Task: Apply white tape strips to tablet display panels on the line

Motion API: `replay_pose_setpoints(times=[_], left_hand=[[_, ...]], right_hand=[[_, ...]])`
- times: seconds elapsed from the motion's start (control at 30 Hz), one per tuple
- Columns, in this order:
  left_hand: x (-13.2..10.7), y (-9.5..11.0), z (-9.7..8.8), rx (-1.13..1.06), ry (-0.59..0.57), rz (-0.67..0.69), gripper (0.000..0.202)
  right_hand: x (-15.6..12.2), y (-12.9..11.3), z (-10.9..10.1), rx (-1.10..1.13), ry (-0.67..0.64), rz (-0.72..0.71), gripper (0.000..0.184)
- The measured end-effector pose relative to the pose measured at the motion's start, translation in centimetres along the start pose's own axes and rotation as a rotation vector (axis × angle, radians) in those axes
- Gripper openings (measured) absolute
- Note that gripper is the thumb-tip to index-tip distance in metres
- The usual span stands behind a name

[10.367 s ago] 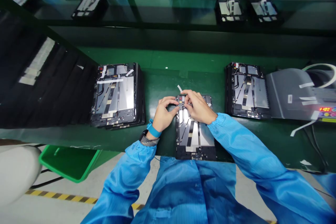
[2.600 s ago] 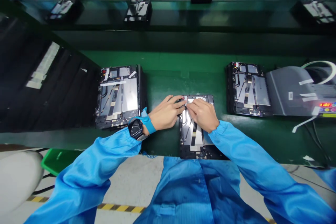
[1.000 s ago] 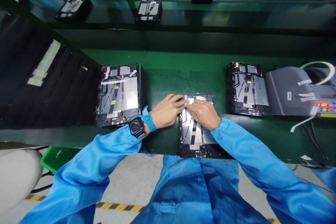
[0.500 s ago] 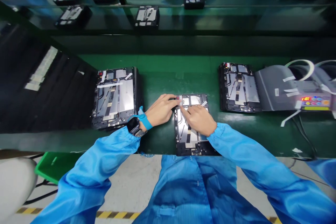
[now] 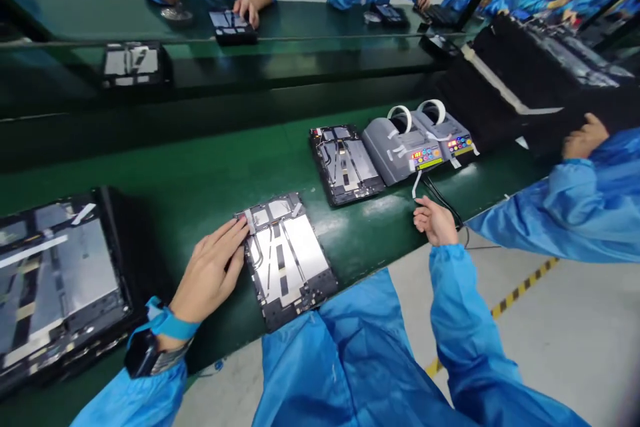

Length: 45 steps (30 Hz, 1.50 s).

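An opened tablet (image 5: 305, 247), its silvery inner plate and dark ribbon cables showing, lies on the green bench in front of me. My left hand (image 5: 213, 273) rests at its upper left corner, fingers stretched out and touching the edge beside a pale tape strip (image 5: 251, 221). Off to the right, my right hand (image 5: 436, 220) has its fingers closed at the lower end of a white tape strip (image 5: 417, 183). That strip hangs from the front of a grey tape dispenser (image 5: 400, 147) with lit red digits.
A stack of similar tablets (image 5: 65, 280) stands at left. Another opened tablet (image 5: 345, 163) sits against the dispenser. Black cables (image 5: 443, 200) run over the bench edge. Co-workers' hands (image 5: 247, 10) are across the bench, and a co-worker's hand (image 5: 585, 137) is at right.
My right hand has left the tablet and moved right to the dispenser's tape strip. The left hand stays at the tablet's corner. My view has turned to the right.
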<state>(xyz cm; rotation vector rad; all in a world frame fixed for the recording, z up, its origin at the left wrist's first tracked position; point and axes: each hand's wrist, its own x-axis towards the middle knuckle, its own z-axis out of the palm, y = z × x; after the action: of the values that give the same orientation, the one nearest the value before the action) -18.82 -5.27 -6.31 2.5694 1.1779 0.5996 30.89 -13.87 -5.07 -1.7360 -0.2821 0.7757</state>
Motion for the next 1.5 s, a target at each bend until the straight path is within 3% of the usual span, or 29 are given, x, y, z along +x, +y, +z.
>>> replay_pose_setpoints(times=[0.2,0.4,0.6,0.7,0.77,0.83,0.87,0.9,0.97,1.03,1.1,1.2,1.27,1.5], left_hand=[[-0.6,2.7,0.5,-0.047,0.188,-0.275,0.048],[-0.4,1.9,3.3,-0.200,0.346,-0.522,0.038],[0.6,1.2,4.5,-0.240,0.386,-0.586,0.036],[0.7,1.1,4.4,-0.251,0.355,-0.583,0.036],[0.7,1.1,4.3,-0.260,0.330,-0.581,0.034],[0.6,1.2,4.1,-0.266,0.312,-0.569,0.033],[0.6,1.2,4.1,-0.269,0.309,-0.563,0.033],[0.6,1.2,4.0,-0.273,0.309,-0.560,0.032],[0.6,1.2,4.0,-0.279,0.313,-0.564,0.032],[0.7,1.2,4.0,-0.274,0.308,-0.570,0.033],[0.8,1.2,4.0,-0.275,0.301,-0.567,0.034],[0.8,1.4,3.9,-0.318,0.320,-0.544,0.034],[0.7,1.6,3.8,-0.360,0.346,-0.523,0.029],[0.6,1.6,3.8,-0.499,0.374,-0.514,0.012]], right_hand=[[2.7,0.3,-0.7,-0.015,-0.118,0.106,0.034],[4.5,1.7,-1.4,-0.031,-0.103,-0.001,0.050],[3.8,1.1,-1.5,-0.027,-0.130,0.018,0.052],[2.4,0.6,-0.9,-0.023,0.027,-0.010,0.045],[-0.3,0.3,-0.1,-0.001,0.251,-0.164,0.040],[-4.4,0.0,1.4,-0.017,0.327,-0.415,0.030],[-6.7,-0.1,2.5,-0.082,0.271,-0.525,0.025],[-8.9,-0.2,4.0,-0.196,0.126,-0.589,0.024],[-12.5,-0.5,8.2,-0.393,-0.318,-0.712,0.018],[-14.3,-0.6,13.5,-0.522,-0.707,-0.916,0.016],[-14.6,-0.6,18.9,-0.660,-0.902,-1.059,0.016],[-13.6,-0.5,25.0,-0.866,-1.021,-1.144,0.011],[-13.1,-0.4,27.1,-0.939,-1.078,-1.169,0.011],[-12.1,-0.4,28.2,-1.007,-1.176,-1.176,0.014]])
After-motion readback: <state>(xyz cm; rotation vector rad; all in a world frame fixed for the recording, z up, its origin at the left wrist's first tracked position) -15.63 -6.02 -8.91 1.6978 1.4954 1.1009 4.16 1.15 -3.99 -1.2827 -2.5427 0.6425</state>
